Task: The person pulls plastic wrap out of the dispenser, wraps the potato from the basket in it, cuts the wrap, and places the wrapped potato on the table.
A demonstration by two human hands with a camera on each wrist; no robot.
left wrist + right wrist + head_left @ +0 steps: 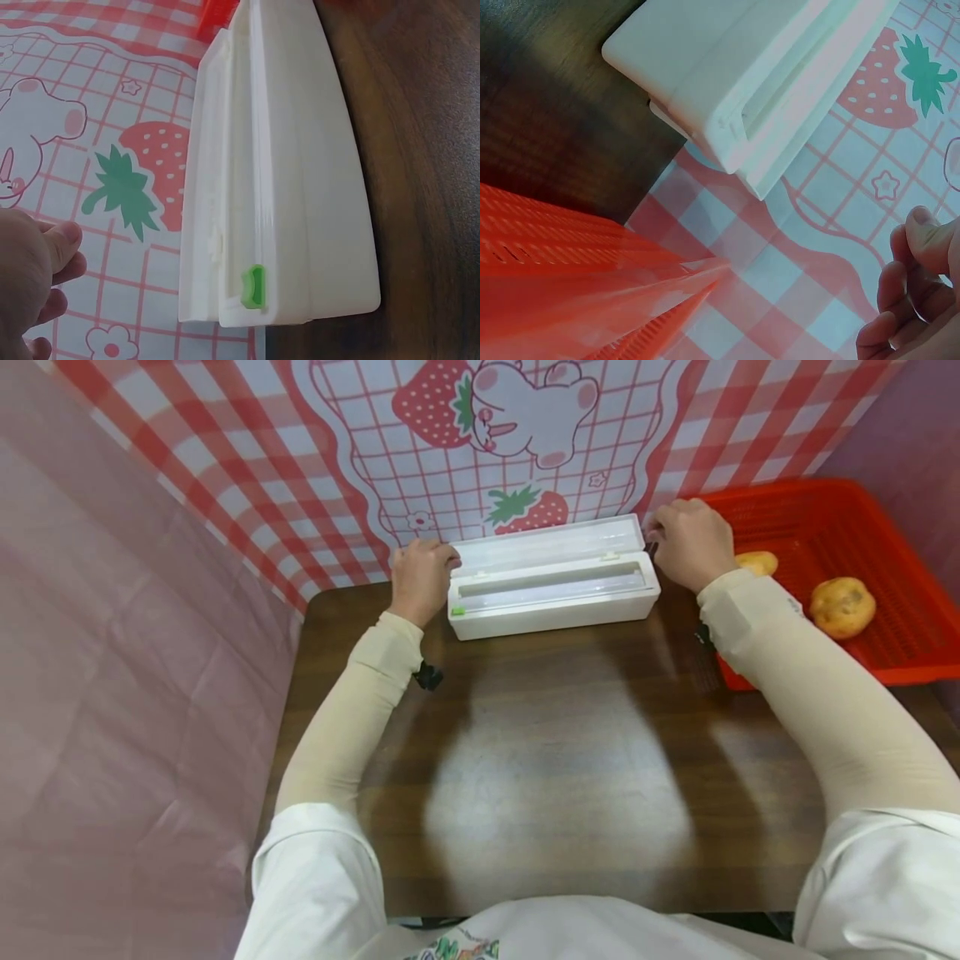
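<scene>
A long white cling film dispenser (555,614) stands at the table's far edge with its lid (547,543) raised. A green slider (254,287) sits at its left end. My left hand (422,578) is raised at the left end, thumb pressed to the curled index finger. At the right end my right hand (692,542) has thumb and finger pinched together. Faint glints by the right fingers look like clear cling film (942,201); the sheet itself barely shows, and what the left fingers pinch is hard to see.
A red plastic basket (900,552) stands at the right, close to my right forearm, with potatoes (842,607) in it. Behind the dispenser rises a checked, strawberry-printed cloth (300,468). The wooden table (555,760) reaches to my body, and a pink curtain (135,693) hangs at the left.
</scene>
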